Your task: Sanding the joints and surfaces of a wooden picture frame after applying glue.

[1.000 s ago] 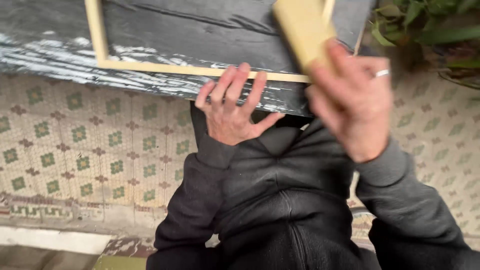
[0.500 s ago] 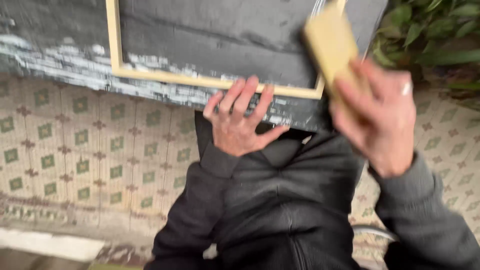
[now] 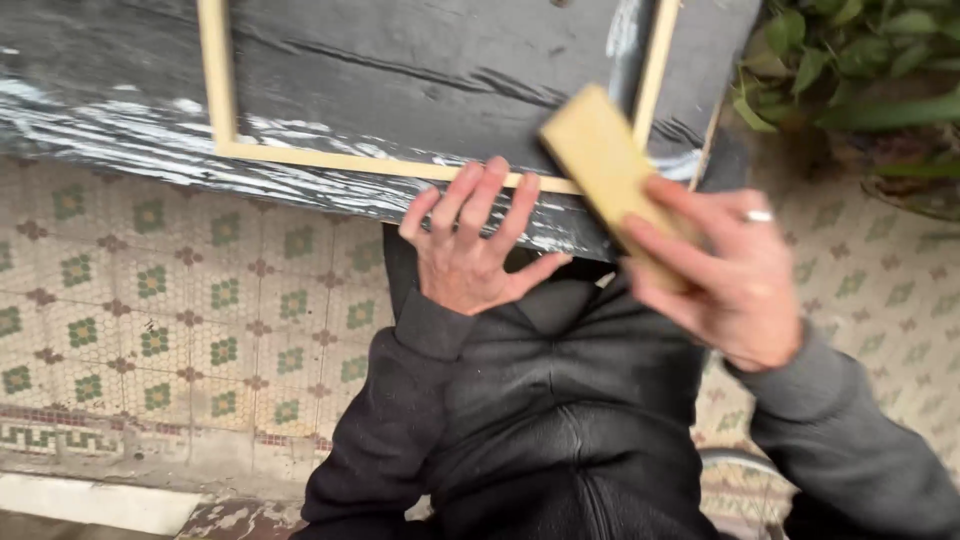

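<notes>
At the near edge of the dark worktop [image 3: 420,70] the left hand [image 3: 470,250] stays spread flat on the wooden frame [image 3: 330,160], while the right hand [image 3: 730,280], clamped on the yellow block [image 3: 605,170], has dropped lower toward the frame's right corner, apparently for another rubbing stroke

No packages, labels, signs or screens
</notes>
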